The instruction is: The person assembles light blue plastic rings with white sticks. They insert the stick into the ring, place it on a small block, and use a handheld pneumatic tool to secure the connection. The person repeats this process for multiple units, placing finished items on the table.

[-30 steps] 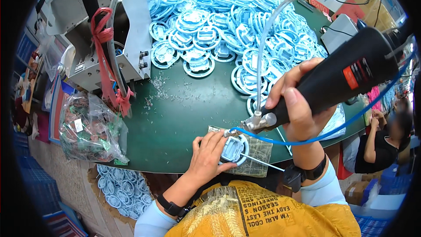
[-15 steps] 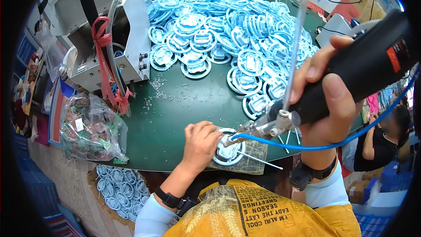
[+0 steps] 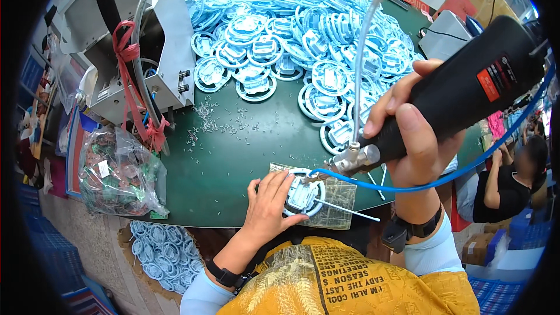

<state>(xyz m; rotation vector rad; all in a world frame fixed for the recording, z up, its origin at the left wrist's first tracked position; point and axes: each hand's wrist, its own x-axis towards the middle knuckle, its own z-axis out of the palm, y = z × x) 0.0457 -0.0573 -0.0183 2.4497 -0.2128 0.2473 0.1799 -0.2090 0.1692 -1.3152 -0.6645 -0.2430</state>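
Observation:
A black power screwdriver (image 3: 452, 90), with a metal fitting at its front, is gripped in my right hand (image 3: 417, 149). It slants down to the left, and its tip meets the upper right part of a light-blue round plastic part (image 3: 302, 197). My left hand (image 3: 268, 203) holds that part by its left rim, fingers above and thumb below. The part lies on a taped flat pad (image 3: 343, 201) at the table's near edge. A thin white stick (image 3: 353, 212) juts from its right side. The exact spot under the tip is hard to see.
A big heap of similar round parts (image 3: 262, 29) covers the far table (image 3: 233, 186). Loose small screws (image 3: 210, 119) lie left of centre, near a grey metal machine (image 3: 169, 52). A blue hose (image 3: 449, 186) loops below the screwdriver. A bag of circuit boards (image 3: 119, 172) sits at left.
The screwdriver's front has swung a little left and down, its hose now arching. My left hand has spread its thumb along the part's lower edge.

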